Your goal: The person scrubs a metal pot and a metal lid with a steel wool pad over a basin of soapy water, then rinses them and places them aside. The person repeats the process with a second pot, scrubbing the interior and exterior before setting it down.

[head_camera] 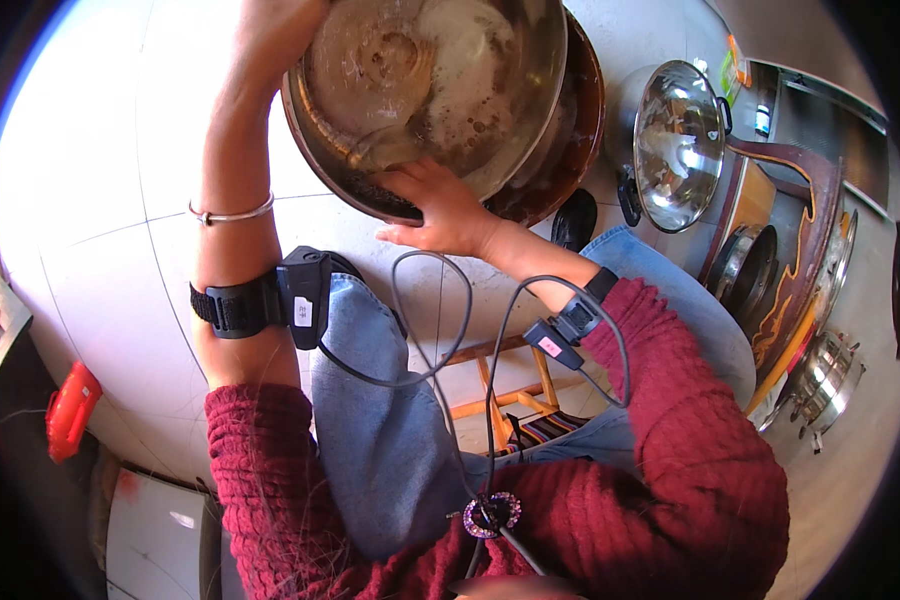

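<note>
Both of my hands are on a wide metal basin (529,124) at the top of the view. Cloudy brownish liquid (465,97) with foam and bubbles lies in it. My left hand (281,34) grips the basin's left side; its fingers are partly cut off by the top edge of the picture. At the near rim, my right hand (435,206) has its fingers over the inside and its thumb outside. A larger reddish-brown basin (586,112), wet inside, shows beneath and to the right. How far the metal basin rests on it is hidden.
A wet stainless-steel wok (679,146) stands at right, near a carved wooden chair (810,172) holding a dark pan (750,262). A steel pot (829,375) lies beyond. A wooden stool (495,405) is beneath me. Cables (469,307) loop between my forearms.
</note>
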`<state>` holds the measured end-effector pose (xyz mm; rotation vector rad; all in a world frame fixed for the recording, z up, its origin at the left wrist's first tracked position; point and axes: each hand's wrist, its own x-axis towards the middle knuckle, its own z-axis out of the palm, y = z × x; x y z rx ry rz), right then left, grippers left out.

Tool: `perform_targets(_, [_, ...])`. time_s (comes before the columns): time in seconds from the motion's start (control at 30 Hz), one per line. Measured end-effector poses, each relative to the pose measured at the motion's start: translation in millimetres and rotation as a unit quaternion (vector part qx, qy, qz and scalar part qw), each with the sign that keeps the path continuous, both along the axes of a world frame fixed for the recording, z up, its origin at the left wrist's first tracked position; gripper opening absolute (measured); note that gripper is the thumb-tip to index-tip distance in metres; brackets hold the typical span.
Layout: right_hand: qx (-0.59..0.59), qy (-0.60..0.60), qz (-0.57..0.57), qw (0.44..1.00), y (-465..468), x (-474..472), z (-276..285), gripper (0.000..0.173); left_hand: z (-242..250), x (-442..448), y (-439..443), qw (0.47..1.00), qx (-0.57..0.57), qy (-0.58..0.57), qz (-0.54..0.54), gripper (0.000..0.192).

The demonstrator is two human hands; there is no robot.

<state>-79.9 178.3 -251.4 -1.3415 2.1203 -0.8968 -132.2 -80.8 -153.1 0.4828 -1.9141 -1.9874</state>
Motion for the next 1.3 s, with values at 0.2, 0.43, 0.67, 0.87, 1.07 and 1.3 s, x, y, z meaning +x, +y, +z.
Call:
perform_targets(0.2, [0.011,-0.044,-0.052,0.998,-32,19,31,0.036,-35,28,-9,0.989,-0.135,-0.041,-0.034,0.060])
perform_targets(0.43, [-0.203,-0.128,-0.218,0.946,-74,25,60,0.038,-50,89,52,0.996,-0.068,0.037,0.033,0.067])
perform_targets(0.67, [-0.099,-0.486,-0.041,0.867,-30,11,41,0.047,-54,70,23,0.995,0.050,0.032,0.084,0.066])
perform_targets(0.87, [0.300,-0.060,0.111,0.945,67,-29,-5,0.039,-81,59,41,0.993,0.023,0.105,0.051,0.054])
perform_targets(1.07, [0.401,0.208,0.208,0.867,102,-103,-33,0.045,-87,57,45,0.994,0.058,0.024,0.085,0.061])
perform_targets(1.3, [0.383,0.495,0.334,0.705,68,-224,-24,0.048,-86,45,41,0.995,-0.050,0.078,0.028,0.064])
